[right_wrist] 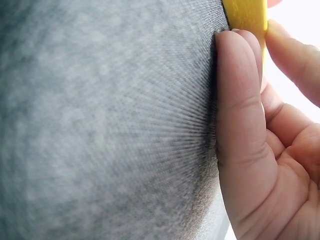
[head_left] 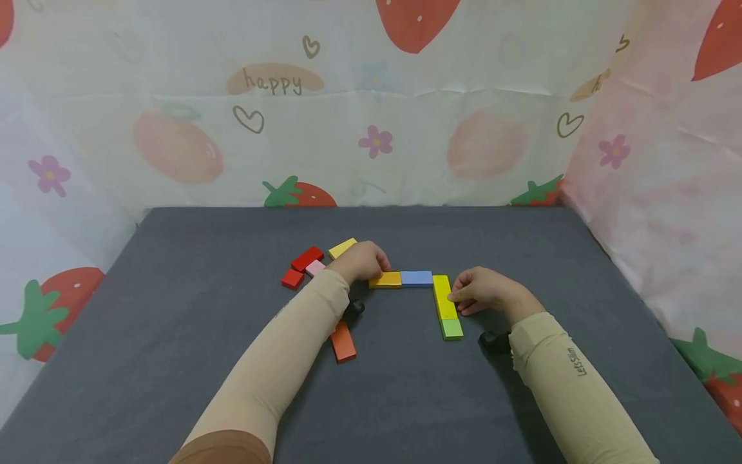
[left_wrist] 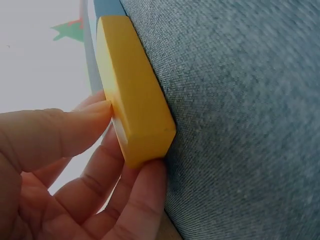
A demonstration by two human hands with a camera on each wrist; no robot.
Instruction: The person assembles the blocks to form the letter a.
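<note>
At the left end of a short row on the dark cloth, my left hand [head_left: 362, 260] pinches an orange-yellow block [head_left: 384, 281]. In the left wrist view the thumb is on one face of this block [left_wrist: 140, 85], and fingertips touch its near end. A blue block [head_left: 416, 278] continues the row to the right. From there a long yellow block [head_left: 443, 298] runs toward me, with a light green block [head_left: 452, 329] at its near end. My right hand [head_left: 489, 290] holds the yellow block's right side, thumb on its upper face, other fingers low along the cloth.
Left of my left hand lie two red blocks [head_left: 307, 258], a pink block [head_left: 315, 267] and a pale yellow block [head_left: 342, 248]. An orange block [head_left: 344, 343] shows partly beside my left sleeve. Behind the dark tabletop [head_left: 232, 232] hangs a printed curtain [head_left: 406, 174].
</note>
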